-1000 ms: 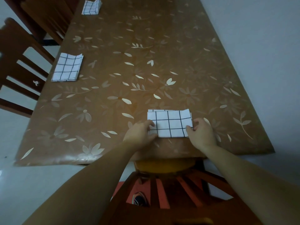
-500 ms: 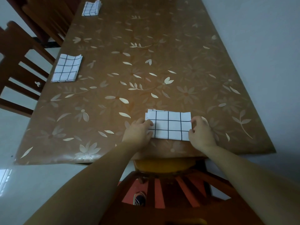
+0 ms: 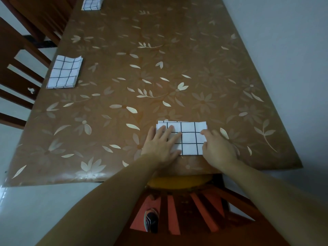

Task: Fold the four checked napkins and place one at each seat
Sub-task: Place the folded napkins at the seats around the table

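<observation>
While my left hand [image 3: 162, 145] lies flat, fingers spread, on the folded checked napkin [image 3: 190, 139] at the table's [image 3: 177, 50] near edge, my right hand [image 3: 217, 148] pinches its right edge.

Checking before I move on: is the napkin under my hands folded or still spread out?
Folded. The napkin is a compact rectangle with stacked layer edges showing along its far side.

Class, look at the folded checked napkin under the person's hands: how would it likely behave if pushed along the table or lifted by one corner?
The near napkin is thin layered cloth, so lifted by a corner it would probably droop and unfold. It looks light. The tablecloth seems glossy, so a push may slide it, perhaps shifting its layers. The left hand lies flat on it; the right hand touches its edge.
</observation>
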The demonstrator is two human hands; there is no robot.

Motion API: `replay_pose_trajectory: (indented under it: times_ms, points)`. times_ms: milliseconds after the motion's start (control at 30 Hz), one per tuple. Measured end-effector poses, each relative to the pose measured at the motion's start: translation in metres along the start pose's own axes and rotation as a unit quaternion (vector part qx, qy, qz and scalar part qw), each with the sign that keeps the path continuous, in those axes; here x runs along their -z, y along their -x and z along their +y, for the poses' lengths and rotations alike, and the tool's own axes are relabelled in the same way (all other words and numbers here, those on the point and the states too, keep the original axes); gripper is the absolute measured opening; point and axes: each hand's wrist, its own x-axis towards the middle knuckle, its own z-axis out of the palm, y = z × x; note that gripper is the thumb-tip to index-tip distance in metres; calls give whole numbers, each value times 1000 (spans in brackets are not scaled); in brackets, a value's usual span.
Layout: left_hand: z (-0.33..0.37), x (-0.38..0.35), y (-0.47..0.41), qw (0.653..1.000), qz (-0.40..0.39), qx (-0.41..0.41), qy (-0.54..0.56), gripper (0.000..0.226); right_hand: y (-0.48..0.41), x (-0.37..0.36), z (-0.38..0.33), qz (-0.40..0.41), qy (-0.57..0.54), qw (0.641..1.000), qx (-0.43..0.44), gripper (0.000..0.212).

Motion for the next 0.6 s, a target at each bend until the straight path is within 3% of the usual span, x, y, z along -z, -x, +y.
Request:
replay_pose_trajectory:
  times_ms: [100, 200, 433, 600]
  points:
    - [2, 6, -13, 1000, 20, -18, 6, 67, -4, -7, -5, 71, 70, 992, 81, 50]
    - [6, 2, -25, 999, 6, -34, 8, 67, -15, -17, -14, 36, 99, 987, 125, 54]
    - [-18, -15, -18, 1000, 17, -17, -4, 72, -18, -27, 15, -12, 131, 987, 95, 76]
    - [-14, -9, -13, 1000, 14, -6, -20, 79, -14, -27, 6, -4, 133, 988, 81, 79]
